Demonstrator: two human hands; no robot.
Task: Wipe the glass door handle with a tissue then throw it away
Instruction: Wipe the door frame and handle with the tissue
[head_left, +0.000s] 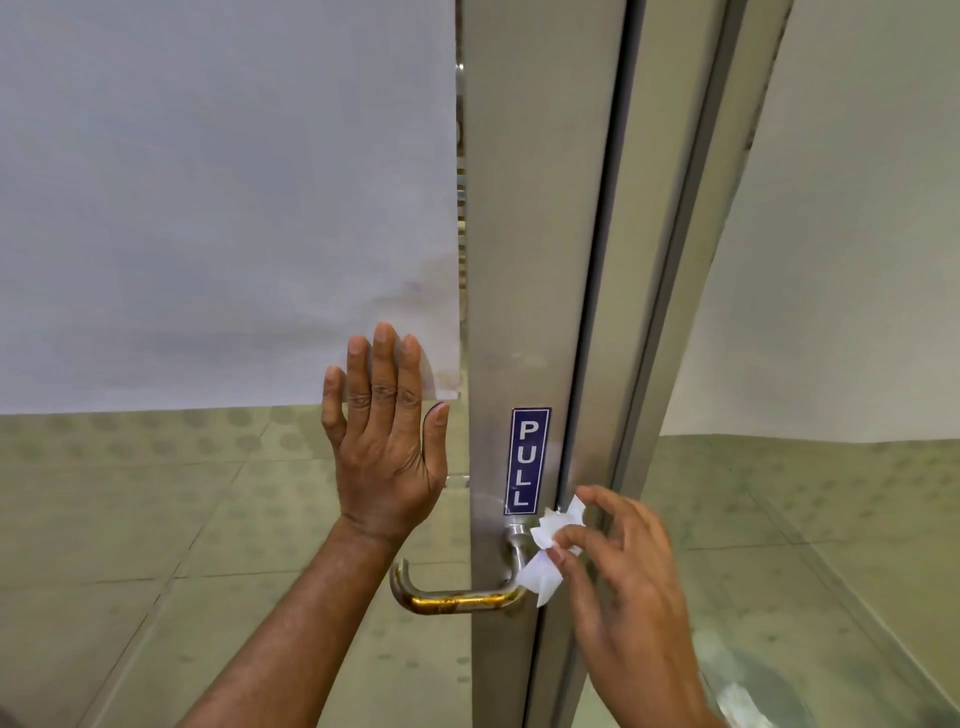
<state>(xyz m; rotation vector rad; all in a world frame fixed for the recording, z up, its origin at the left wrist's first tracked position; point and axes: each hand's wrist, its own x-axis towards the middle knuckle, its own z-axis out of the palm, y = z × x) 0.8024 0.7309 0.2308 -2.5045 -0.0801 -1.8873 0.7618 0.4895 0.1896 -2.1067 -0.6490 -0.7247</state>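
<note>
a: which step is this?

b: wiping. the right hand (621, 561) pinches a crumpled white tissue (549, 558) against the bent, tarnished metal lever handle (462, 597), near its base on the door frame.

a: and the left hand (387, 441)?

b: open, flat on the glass. next, probably rub along the stained bar, then find a bin.

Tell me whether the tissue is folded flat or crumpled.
Crumpled. The tissue bunches unevenly in the right hand, its ragged corners sticking out above and below the fingers, against the door handle.
</note>
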